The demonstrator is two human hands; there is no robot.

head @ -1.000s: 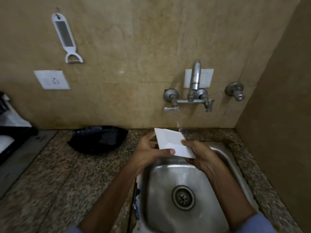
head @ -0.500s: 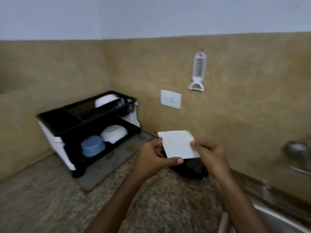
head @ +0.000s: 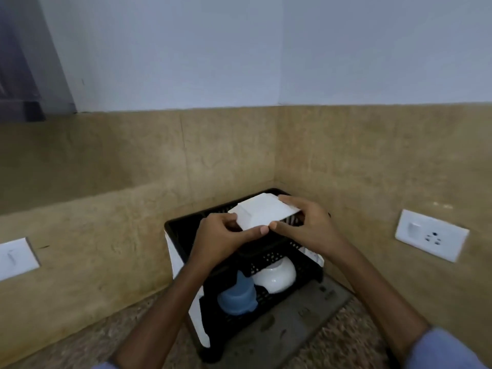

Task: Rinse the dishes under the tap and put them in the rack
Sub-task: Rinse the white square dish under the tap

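A white square dish [head: 262, 210] is held upside down over the top tier of the black two-tier dish rack [head: 183, 227]. My left hand [head: 225, 239] grips its near left edge, thumb along the front rim. Its right side is pinched by my right hand [head: 306, 226], fingers over the far corner. On the rack's lower tier sit a blue cup [head: 237, 295] and a white bowl [head: 275, 275], both upside down. The top tier is mostly hidden behind the dish and my hands.
The rack stands in the corner of a speckled granite counter [head: 80, 347], on a grey drain mat [head: 298, 318]. A white wall socket [head: 431, 234] is at the right, a white switch plate [head: 14, 258] at the left. Tan tiled walls close in behind.
I have turned left from the sink to the rack. Both hands carried the white dish from over the sink to above the rack's top tier; sink and tap are out of view.
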